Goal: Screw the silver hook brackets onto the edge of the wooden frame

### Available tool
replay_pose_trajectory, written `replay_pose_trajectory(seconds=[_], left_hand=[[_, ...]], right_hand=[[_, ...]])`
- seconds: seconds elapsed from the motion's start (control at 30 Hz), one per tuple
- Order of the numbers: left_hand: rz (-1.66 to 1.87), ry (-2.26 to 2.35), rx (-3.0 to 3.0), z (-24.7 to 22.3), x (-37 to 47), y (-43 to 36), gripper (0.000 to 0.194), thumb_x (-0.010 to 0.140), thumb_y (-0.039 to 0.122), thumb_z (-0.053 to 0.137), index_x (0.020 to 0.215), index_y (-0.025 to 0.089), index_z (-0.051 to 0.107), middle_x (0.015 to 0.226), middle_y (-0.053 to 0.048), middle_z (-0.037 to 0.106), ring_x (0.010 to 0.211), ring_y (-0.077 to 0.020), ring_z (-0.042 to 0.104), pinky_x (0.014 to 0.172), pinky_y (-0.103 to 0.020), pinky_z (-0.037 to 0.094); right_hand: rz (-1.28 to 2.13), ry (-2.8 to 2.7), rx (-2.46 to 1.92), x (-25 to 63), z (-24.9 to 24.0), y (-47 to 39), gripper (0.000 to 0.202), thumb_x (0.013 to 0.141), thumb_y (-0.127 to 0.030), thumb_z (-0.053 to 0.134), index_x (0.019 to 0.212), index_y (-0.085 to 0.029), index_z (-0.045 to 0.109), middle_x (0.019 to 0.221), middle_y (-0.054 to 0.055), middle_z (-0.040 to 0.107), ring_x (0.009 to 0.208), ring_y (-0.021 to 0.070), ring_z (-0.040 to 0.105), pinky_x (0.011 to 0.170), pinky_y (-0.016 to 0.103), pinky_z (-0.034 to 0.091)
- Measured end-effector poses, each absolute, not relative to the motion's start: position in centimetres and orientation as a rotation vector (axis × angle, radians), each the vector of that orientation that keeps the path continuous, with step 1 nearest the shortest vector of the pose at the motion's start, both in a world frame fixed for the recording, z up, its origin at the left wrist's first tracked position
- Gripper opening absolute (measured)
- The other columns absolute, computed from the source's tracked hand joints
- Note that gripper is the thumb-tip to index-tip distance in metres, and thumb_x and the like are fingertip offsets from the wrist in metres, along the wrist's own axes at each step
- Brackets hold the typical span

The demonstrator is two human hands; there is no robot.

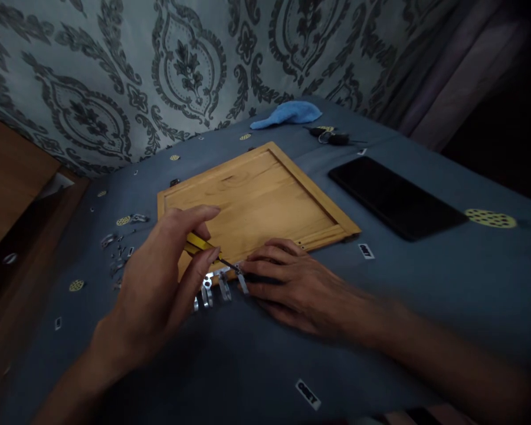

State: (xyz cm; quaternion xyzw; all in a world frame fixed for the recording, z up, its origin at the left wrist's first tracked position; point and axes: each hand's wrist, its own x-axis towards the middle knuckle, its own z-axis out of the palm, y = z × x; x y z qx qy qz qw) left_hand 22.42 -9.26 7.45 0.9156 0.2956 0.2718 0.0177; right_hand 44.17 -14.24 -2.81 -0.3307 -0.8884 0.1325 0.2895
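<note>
Patterned sheet point(451, 295), yellow screwdriver point(199, 242) aslant, tip rightward

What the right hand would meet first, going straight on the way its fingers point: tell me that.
Probably the thin shaft of the screwdriver, its tip close to the right hand, then the left hand beyond. Depth is unclear here, so the fingers might slip under it.

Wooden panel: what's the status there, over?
Left hand gripping yellow tool, tip at metal hooks. Right hand at near edge of wooden panel. Phone beside panel, clear of both hands.
</note>
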Motion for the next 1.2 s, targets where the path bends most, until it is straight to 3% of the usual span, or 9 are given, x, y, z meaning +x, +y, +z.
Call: replay_pose_trajectory(seconds=[0.17,0.4,0.57,0.77,1.03,1.2], left_hand=[[0.766,0.881,2.839,7.6,21.9,-9.0,0.047,0.095,0.010,0.055,0.140,0.023,0.048,0.108,-0.004,0.067,0.096,-0.0172,0.068,0.085,-0.028,0.058],[0.768,0.979,2.992,7.2,21.9,-8.7,0.043,0.096,0.019,0.062,0.137,0.024,0.050,0.109,-0.005,0.069,0.087,-0.0199,0.072,0.068,-0.028,0.055],[0.801,1.035,2.919,7.2,21.9,-8.8,0.043,0.094,0.021,0.065,0.135,0.023,0.053,0.099,-0.002,0.069,0.073,-0.0159,0.069,0.060,-0.025,0.053],[0.790,1.060,2.704,7.5,21.3,-8.9,0.049,0.092,0.022,0.068,0.138,0.027,0.051,0.103,-0.002,0.067,0.093,-0.0195,0.070,0.077,-0.029,0.058],[0.848,1.017,2.541,8.4,21.0,-9.4,0.051,0.093,0.019,0.067,0.139,0.033,0.051,0.108,-0.002,0.066,0.104,-0.0214,0.067,0.097,-0.040,0.056],[0.854,1.025,2.508,8.6,21.0,-9.7,0.052,0.092,0.018,0.068,0.139,0.034,0.051,0.106,-0.001,0.066,0.102,-0.0210,0.066,0.095,-0.039,0.056]], right_hand=[[0.344,-2.376,-0.878,44.2,-2.9,-14.2,0.025,0.097,-0.019,0.057,0.117,-0.018,0.072,0.124,0.010,0.071,0.119,0.0262,0.057,0.109,0.048,0.039],[0.356,-2.382,-0.882,44.2,-2.9,-14.2,0.025,0.096,-0.019,0.058,0.118,-0.019,0.070,0.129,0.009,0.070,0.121,0.0267,0.055,0.111,0.049,0.036],[0.364,-2.387,-0.898,44.3,-2.8,-14.3,0.026,0.095,-0.019,0.060,0.118,-0.020,0.071,0.129,0.009,0.070,0.121,0.0268,0.056,0.111,0.048,0.037],[0.383,-2.391,-0.896,44.3,-2.7,-14.3,0.025,0.096,-0.018,0.059,0.118,-0.019,0.071,0.128,0.009,0.070,0.121,0.0269,0.056,0.110,0.048,0.038],[0.384,-2.394,-0.905,44.2,-2.5,-14.3,0.023,0.099,-0.020,0.057,0.117,-0.020,0.072,0.128,0.009,0.070,0.121,0.0264,0.057,0.110,0.049,0.040],[0.377,-2.389,-0.904,44.1,-2.5,-14.3,0.023,0.098,-0.019,0.058,0.117,-0.019,0.072,0.126,0.009,0.071,0.120,0.0263,0.057,0.110,0.049,0.040]])
